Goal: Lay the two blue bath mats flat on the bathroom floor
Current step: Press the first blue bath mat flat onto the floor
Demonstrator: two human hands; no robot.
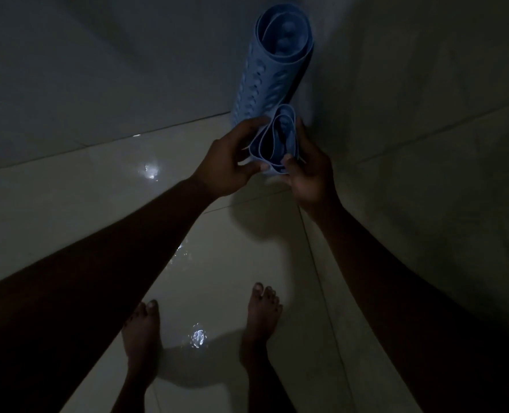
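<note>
- Bare feet stand on the wet floor.
- Left hand and right hand clamp the smaller rolled mat, seemingly to unroll it.
- Larger rolled mat stands upright in the floor's corner, awaiting its turn.

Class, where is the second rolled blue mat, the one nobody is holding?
It stands upright in the wall corner, upper centre-right, just behind the rolled mat gripped by both hands.

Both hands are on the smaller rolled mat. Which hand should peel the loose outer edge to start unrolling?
Left, probably. The left hand pinches the loose outer flap of the smaller rolled mat, while the right hand cups the roll's body.
</note>
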